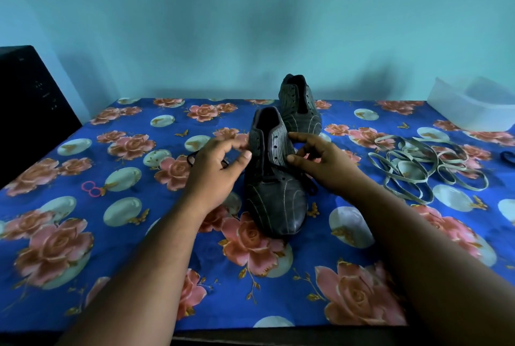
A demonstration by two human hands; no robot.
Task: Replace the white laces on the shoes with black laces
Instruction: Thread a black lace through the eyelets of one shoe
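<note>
Head view looks down on a table draped with a blue floral cloth (139,234), pink roses and pale discs printed across it, set against a teal wall (223,11). At the centre stands the near shoe (274,195), dark with pale stripes, toe toward the viewer; a black lace (274,175) crosses its lowest eyelets. At 12 o'clock from it, just behind, sits the second shoe (299,106), unlaced. The left hand (217,164) hovers at 9 o'clock of the near shoe, fingers curled, pinching a loop of the black lace. The right hand (320,159) is at 3 o'clock, thumb and forefinger against the shoe's eyelet flap; whether it grips the other lace end I cannot tell. White laces (418,167) lie heaped on the cloth at 3 o'clock, well apart from the shoes. A translucent plastic tub (473,111) rests at 2 o'clock by the wall, a dark cabinet (30,108) stands at 9 o'clock beside the table, and small pink rings (91,189) lie at 8 o'clock.
</note>
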